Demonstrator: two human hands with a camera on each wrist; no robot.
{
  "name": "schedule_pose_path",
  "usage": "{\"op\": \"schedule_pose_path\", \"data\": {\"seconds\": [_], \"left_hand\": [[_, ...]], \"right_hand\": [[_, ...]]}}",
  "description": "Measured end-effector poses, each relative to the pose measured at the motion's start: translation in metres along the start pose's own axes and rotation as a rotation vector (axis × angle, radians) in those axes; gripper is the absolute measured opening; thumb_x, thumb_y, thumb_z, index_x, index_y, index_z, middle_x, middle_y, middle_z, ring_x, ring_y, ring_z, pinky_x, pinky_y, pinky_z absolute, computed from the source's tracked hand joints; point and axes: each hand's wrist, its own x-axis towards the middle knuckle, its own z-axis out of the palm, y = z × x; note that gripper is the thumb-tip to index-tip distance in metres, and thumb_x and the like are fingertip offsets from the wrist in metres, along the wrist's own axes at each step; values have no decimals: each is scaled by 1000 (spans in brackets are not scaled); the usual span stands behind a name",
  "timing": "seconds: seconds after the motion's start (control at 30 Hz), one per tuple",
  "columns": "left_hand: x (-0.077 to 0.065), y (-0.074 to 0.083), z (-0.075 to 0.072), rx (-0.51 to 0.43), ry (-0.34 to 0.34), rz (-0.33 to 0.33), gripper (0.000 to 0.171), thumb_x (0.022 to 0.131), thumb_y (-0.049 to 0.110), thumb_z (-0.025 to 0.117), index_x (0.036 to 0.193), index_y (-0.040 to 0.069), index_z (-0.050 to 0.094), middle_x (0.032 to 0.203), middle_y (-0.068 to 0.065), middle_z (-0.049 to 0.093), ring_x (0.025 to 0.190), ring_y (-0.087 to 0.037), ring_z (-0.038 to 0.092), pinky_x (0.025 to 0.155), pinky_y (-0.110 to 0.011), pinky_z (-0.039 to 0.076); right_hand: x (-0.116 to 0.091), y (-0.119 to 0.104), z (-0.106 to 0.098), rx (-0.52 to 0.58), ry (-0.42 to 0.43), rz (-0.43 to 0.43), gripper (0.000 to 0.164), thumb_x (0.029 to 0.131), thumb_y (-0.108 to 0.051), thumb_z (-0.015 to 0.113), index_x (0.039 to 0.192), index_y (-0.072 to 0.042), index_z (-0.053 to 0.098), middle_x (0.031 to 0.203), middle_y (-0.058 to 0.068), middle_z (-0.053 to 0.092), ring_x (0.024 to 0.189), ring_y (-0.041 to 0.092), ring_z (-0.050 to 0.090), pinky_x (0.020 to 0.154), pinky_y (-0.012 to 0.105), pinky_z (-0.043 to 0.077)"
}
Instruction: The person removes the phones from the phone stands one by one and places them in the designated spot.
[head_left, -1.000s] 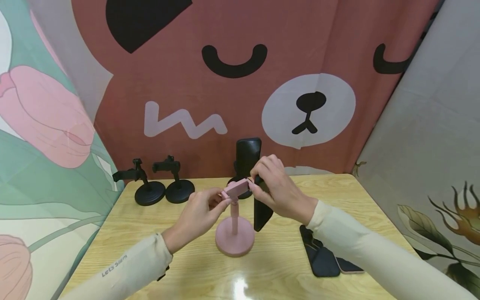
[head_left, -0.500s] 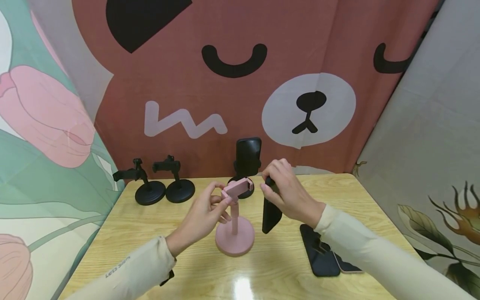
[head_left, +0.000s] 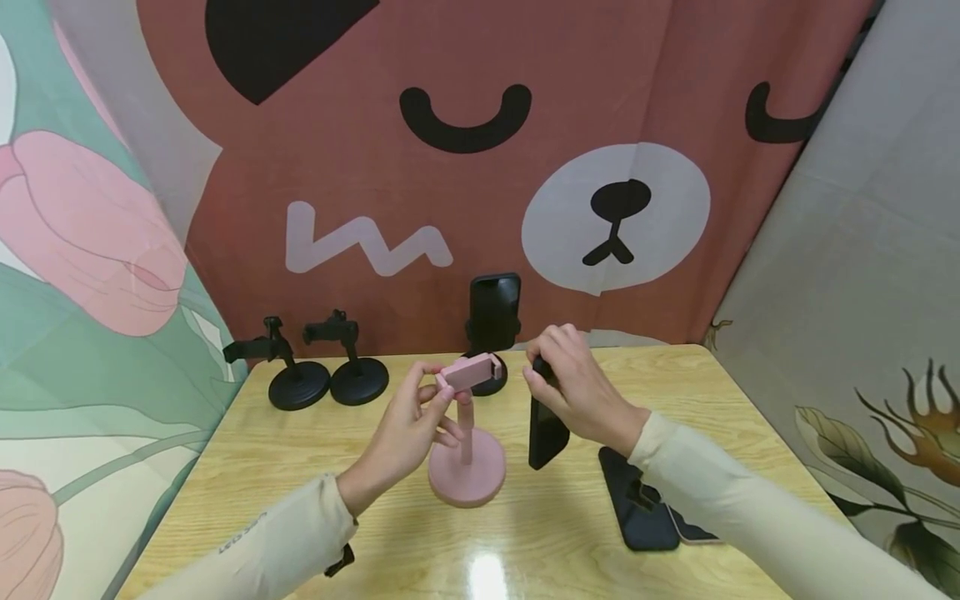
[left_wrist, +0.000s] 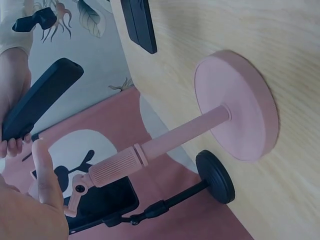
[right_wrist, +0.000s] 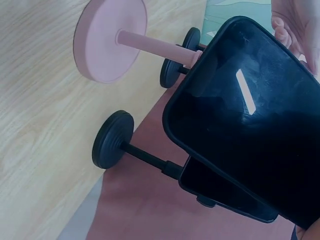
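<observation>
Pink stand (head_left: 467,450): one, upright on worktop (head_left: 390,533); clamp (head_left: 467,374) slanted, pinched at its 9 o'clock end by left grip (head_left: 405,433). Black phone (head_left: 549,435): one, held off worktop, at 3 o'clock from pink stand and apart from it; clasped near upper end by right grip (head_left: 581,387). Rear black stand (head_left: 489,389) bearing upright phone (head_left: 495,308): toward 12 o'clock. Other black stands (head_left: 298,385): two, toward 10 o'clock. Flat phones (head_left: 647,521): two, toward 4 o'clock.
</observation>
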Motion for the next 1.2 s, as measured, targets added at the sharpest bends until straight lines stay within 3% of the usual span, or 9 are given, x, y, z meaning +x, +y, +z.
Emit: {"op": "schedule_pose_path", "data": {"seconds": [0.43,1.2], "left_hand": [[3,-3,5,-97,22,25,28,109,12,43,136,6,36,118,-33,64,67,-14,71,65,-29,63],[3,-3,1,-139,45,15,30,109,12,43,136,2,35,119,-36,63,65,-10,71,64,-25,62]], "right_hand": [[-4,4,3,-14,-28,44,10,95,-10,62,94,-14,53,88,-2,50,84,14,36,78,32,28],[-7,6,8,-66,-51,75,7,95,-12,63,95,-11,56,91,0,55,86,17,42,78,35,33]]}}
